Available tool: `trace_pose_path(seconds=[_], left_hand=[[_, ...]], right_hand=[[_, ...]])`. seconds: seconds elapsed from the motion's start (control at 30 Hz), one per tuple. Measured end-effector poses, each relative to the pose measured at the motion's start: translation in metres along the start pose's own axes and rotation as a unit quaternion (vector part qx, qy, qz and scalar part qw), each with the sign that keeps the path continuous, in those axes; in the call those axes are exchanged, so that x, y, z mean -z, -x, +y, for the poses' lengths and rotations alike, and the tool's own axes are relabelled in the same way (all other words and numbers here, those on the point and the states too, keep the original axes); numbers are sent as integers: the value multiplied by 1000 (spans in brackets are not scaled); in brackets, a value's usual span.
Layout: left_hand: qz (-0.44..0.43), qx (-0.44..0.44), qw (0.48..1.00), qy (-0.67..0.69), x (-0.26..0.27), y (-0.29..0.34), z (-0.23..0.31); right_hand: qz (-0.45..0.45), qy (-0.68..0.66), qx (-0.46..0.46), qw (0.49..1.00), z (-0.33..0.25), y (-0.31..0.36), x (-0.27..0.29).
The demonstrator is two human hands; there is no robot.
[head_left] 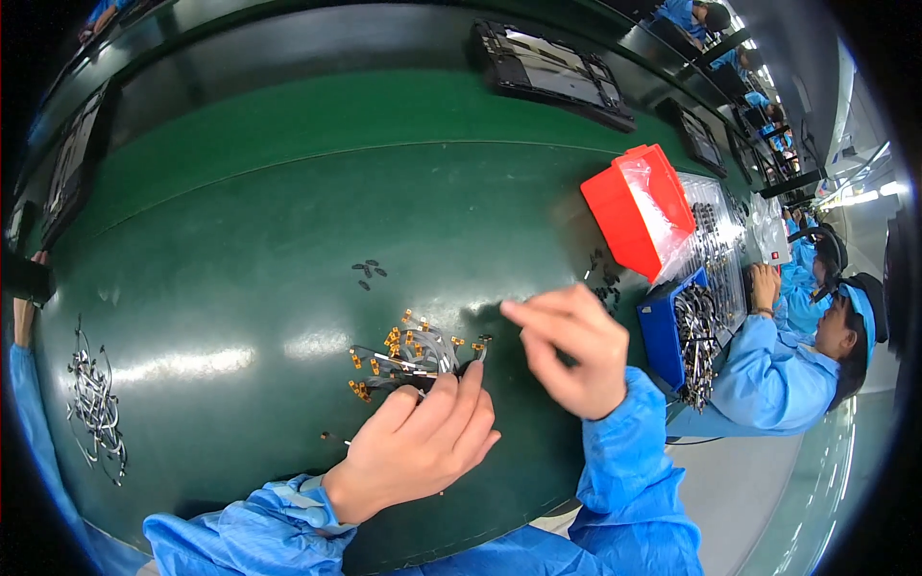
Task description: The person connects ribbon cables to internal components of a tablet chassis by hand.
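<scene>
My left hand (423,446) rests low over the table with its fingers curled around part of a bunch of short grey cables (418,355) with orange-gold end tabs. One cable end with a small dark tip (483,341) sticks up beside its fingertips. To the right, my right hand (581,350) hovers above the table, thumb and forefinger brought together. Whatever may be between those fingertips is too small to make out. Several small black oval pieces (368,273) lie beyond the cables.
On the left lies a second cable pile (96,403). A red bin (634,211), a blue bin (663,331) full of cables and a clear tray (715,226) stand right, near loose black bits (605,283). A co-worker (797,355) sits beyond. Dark framed devices (552,72) line the back.
</scene>
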State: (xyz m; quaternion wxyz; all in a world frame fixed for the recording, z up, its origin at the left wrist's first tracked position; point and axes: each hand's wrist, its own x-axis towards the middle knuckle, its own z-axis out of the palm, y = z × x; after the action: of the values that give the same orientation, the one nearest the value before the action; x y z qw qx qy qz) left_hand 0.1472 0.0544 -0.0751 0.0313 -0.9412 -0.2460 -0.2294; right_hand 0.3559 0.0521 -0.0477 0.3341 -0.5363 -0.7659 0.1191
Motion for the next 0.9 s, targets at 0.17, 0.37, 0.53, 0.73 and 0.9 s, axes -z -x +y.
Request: trace_pose_path(seconds=[0.17, 0.37, 0.53, 0.73, 0.9], left_hand=[[-23, 6, 1000, 18, 2, 1, -1], [-8, -1, 999, 36, -4, -1, -2], [0, -1, 999, 38, -2, 0, -3], [1, 7, 999, 47, 0, 4, -7], [-11, -4, 999, 48, -2, -3, -3]], right_hand=[[-9, -27, 27, 999, 4, -46, -3], [-52, -71, 1, 996, 12, -69, -52], [-33, -43, 23, 998, 3, -77, -71], [-34, -19, 47, 998, 7, -75, -50], [-7, 51, -76, 996, 30, -23, -13]])
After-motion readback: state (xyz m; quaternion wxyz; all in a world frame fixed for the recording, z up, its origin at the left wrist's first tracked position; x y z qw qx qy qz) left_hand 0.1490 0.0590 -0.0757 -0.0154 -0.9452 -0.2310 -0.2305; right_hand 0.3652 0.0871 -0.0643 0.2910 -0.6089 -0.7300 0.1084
